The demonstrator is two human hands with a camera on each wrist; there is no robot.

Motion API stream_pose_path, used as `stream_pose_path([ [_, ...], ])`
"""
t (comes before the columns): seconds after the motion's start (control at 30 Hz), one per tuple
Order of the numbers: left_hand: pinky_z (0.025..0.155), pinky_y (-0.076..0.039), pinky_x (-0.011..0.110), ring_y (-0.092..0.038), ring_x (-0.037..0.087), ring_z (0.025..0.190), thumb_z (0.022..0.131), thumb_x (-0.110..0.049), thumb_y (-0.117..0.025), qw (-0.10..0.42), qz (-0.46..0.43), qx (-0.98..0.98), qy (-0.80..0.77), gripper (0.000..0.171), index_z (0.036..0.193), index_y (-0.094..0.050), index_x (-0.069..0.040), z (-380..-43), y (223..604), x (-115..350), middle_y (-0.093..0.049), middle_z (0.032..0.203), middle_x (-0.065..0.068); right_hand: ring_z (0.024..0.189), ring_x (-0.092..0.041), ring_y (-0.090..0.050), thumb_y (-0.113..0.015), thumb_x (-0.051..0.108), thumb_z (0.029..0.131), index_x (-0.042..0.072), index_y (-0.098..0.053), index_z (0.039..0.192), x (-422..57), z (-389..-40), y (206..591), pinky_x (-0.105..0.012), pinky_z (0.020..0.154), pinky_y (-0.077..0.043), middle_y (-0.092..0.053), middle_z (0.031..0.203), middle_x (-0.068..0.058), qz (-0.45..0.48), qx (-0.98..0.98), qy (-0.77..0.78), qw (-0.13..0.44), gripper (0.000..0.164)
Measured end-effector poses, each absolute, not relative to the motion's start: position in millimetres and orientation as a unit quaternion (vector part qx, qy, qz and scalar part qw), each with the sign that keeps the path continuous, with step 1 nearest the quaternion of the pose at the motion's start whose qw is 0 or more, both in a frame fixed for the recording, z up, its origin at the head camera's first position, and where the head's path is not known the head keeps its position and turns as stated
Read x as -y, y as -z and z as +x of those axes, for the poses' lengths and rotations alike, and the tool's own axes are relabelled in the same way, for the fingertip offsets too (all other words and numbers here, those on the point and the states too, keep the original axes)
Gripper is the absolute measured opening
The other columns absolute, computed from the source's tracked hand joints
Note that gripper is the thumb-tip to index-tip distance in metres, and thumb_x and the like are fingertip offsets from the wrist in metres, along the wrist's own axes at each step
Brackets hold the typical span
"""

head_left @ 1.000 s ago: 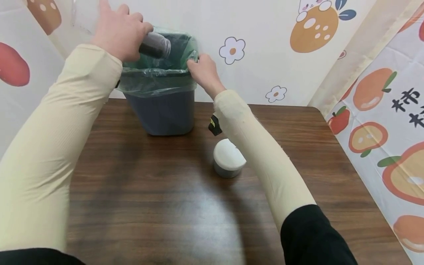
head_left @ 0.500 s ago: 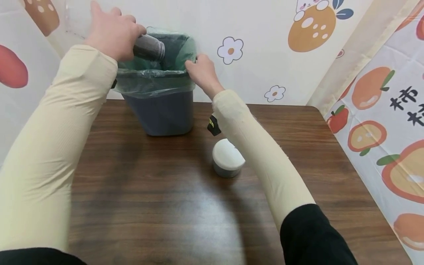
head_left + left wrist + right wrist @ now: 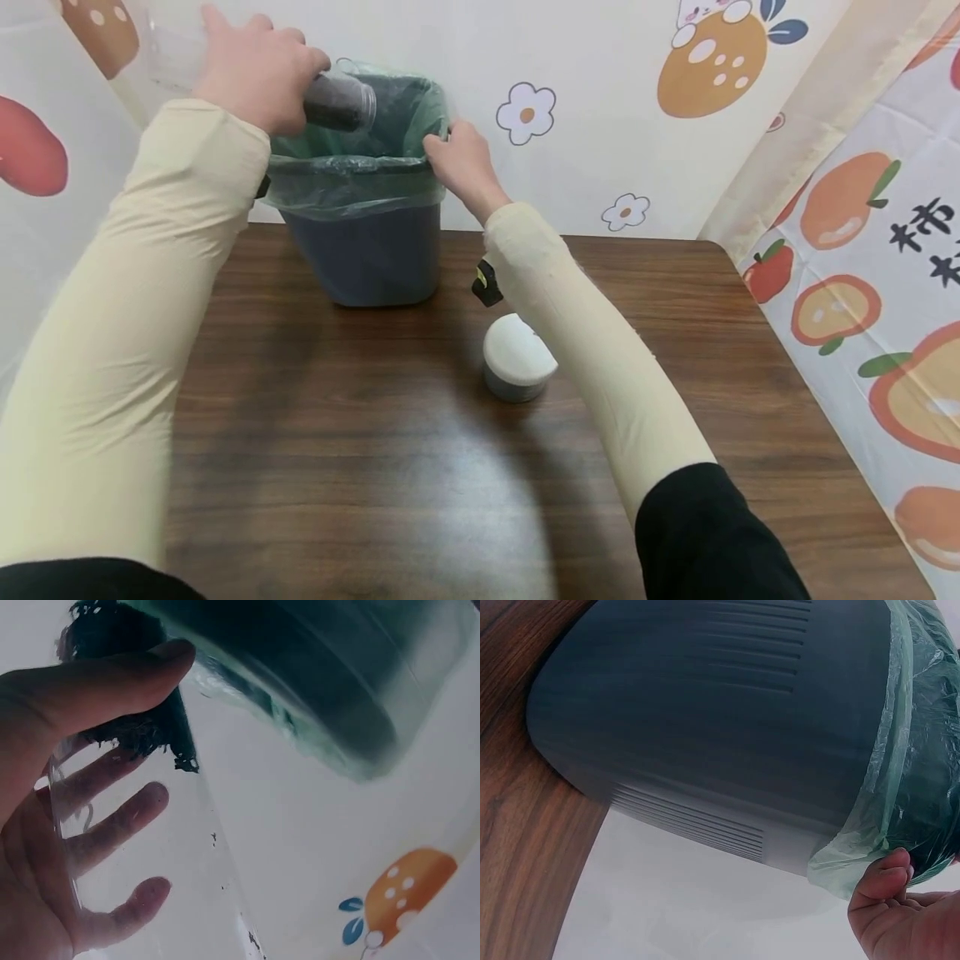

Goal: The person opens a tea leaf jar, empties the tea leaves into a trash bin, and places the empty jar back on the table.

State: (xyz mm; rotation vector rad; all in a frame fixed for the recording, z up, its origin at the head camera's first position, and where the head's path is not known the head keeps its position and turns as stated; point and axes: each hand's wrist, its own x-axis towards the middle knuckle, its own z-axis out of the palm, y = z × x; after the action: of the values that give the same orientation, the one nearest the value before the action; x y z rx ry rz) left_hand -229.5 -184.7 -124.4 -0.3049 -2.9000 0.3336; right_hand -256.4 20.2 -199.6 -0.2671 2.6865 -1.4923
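Note:
My left hand (image 3: 258,79) grips a clear jar (image 3: 341,102), tipped on its side with its threaded mouth over the bin (image 3: 367,254). Dark, dry, leaf-like shreds (image 3: 112,630) lie bunched toward the mouth end in the left wrist view, and a few specks cling to the bare wall. Thumb and fingers wrap round opposite sides of the jar. A thin green bag (image 3: 352,185) lines the bin and folds over its rim. At the bin's right corner, my right hand (image 3: 467,167) pinches the bag and rim with curled fingers.
A short round piece with a white top and grey side (image 3: 517,358) sits on the brown wooden table (image 3: 360,467), partly behind the right forearm. The bin stands near the table's far edge, close to a white printed backdrop (image 3: 585,75).
Over the last second my left hand and the tipped jar have shifted slightly left over the bin. My right hand keeps its place at the rim.

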Motion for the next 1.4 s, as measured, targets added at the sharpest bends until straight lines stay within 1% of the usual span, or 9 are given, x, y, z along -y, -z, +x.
stream_pose_path([
  [0.27, 0.097, -0.010, 0.074, -0.038, 0.052, 0.110, 0.075, 0.001, -0.059, 0.114, -0.083, 0.982, -0.128, 0.052, 0.126, -0.049, -0.002, -231.6, 118.8, 182.2, -0.047, 0.119, 0.030, 0.065, -0.015, -0.036, -0.041, 0.020, 0.097, 0.012, -0.041, 0.081, -20.6, -255.4, 199.2, -0.027, 0.062, -0.034, -0.038, 0.076, -0.002, -0.091, -0.868, 0.488, 0.021, 0.018],
  [0.37, 0.096, -0.010, 0.075, -0.037, 0.051, 0.107, 0.076, 0.002, -0.057, 0.099, -0.092, 0.980, -0.144, 0.047, 0.123, -0.050, -0.002, -232.4, 120.1, 181.9, -0.047, 0.118, 0.031, 0.064, -0.015, -0.035, -0.041, 0.020, 0.096, 0.011, -0.041, 0.079, -20.7, -254.6, 198.8, -0.026, 0.062, -0.033, -0.038, 0.075, -0.003, -0.087, -0.867, 0.490, 0.013, 0.019],
  [0.47, 0.095, -0.011, 0.075, -0.036, 0.052, 0.107, 0.076, 0.002, -0.056, 0.085, -0.093, 0.981, -0.149, 0.046, 0.122, -0.049, -0.001, -232.8, 122.8, 182.3, -0.047, 0.117, 0.032, 0.065, -0.015, -0.035, -0.041, 0.020, 0.096, 0.011, -0.041, 0.080, -20.6, -254.3, 199.1, -0.026, 0.062, -0.034, -0.038, 0.076, -0.003, -0.085, -0.868, 0.488, 0.015, 0.019],
  [0.53, 0.095, -0.010, 0.076, -0.036, 0.053, 0.107, 0.075, 0.002, -0.057, 0.079, -0.089, 0.982, -0.145, 0.048, 0.123, -0.049, 0.000, -233.0, 123.9, 183.3, -0.046, 0.117, 0.032, 0.066, -0.015, -0.037, -0.041, 0.020, 0.096, 0.011, -0.042, 0.081, -20.3, -254.6, 199.4, -0.027, 0.063, -0.035, -0.039, 0.077, -0.003, -0.085, -0.870, 0.485, 0.020, 0.018],
  [0.67, 0.095, -0.011, 0.076, -0.036, 0.054, 0.107, 0.075, 0.002, -0.058, 0.085, -0.082, 0.982, -0.146, 0.048, 0.122, -0.049, 0.001, -233.3, 124.8, 185.0, -0.046, 0.117, 0.032, 0.067, -0.015, -0.037, -0.040, 0.021, 0.097, 0.012, -0.041, 0.082, -19.9, -255.5, 200.0, -0.027, 0.064, -0.035, -0.039, 0.079, -0.002, -0.085, -0.874, 0.478, 0.025, 0.018],
  [0.83, 0.094, -0.010, 0.077, -0.036, 0.055, 0.107, 0.074, 0.002, -0.059, 0.082, -0.084, 0.984, -0.131, 0.048, 0.121, -0.049, 0.001, -233.5, 125.6, 185.7, -0.046, 0.117, 0.033, 0.065, -0.016, -0.036, -0.041, 0.022, 0.097, 0.012, -0.040, 0.080, -19.9, -255.8, 200.0, -0.028, 0.062, -0.034, -0.038, 0.077, -0.002, -0.081, -0.874, 0.478, 0.026, 0.019],
  [1.0, 0.094, -0.009, 0.077, -0.036, 0.055, 0.108, 0.073, 0.002, -0.061, 0.086, -0.079, 0.986, -0.122, 0.049, 0.120, -0.050, 0.002, -233.8, 126.5, 186.9, -0.047, 0.117, 0.033, 0.066, -0.015, -0.037, -0.042, 0.021, 0.097, 0.012, -0.041, 0.080, -19.2, -257.3, 200.4, -0.027, 0.062, -0.035, -0.038, 0.076, -0.002, -0.083, -0.873, 0.479, 0.026, 0.019],
  [1.27, 0.095, -0.010, 0.076, -0.037, 0.054, 0.106, 0.075, 0.004, -0.057, 0.091, -0.094, 0.982, -0.137, 0.047, 0.122, -0.052, -0.001, -235.1, 128.9, 185.9, -0.048, 0.118, 0.032, 0.065, -0.015, -0.036, -0.042, 0.021, 0.097, 0.012, -0.041, 0.079, -20.5, -255.5, 198.9, -0.027, 0.062, -0.034, -0.038, 0.074, -0.002, -0.082, -0.873, 0.481, 0.025, 0.020],
  [1.4, 0.096, -0.014, 0.074, -0.038, 0.052, 0.106, 0.082, 0.004, -0.055, 0.088, -0.086, 0.976, -0.177, 0.042, 0.124, -0.051, 0.000, -235.6, 131.8, 182.9, -0.049, 0.120, 0.032, 0.064, -0.014, -0.036, -0.042, 0.021, 0.097, 0.012, -0.040, 0.078, -21.4, -256.3, 198.8, -0.027, 0.062, -0.034, -0.037, 0.073, -0.002, -0.084, -0.873, 0.479, 0.025, 0.020],
])
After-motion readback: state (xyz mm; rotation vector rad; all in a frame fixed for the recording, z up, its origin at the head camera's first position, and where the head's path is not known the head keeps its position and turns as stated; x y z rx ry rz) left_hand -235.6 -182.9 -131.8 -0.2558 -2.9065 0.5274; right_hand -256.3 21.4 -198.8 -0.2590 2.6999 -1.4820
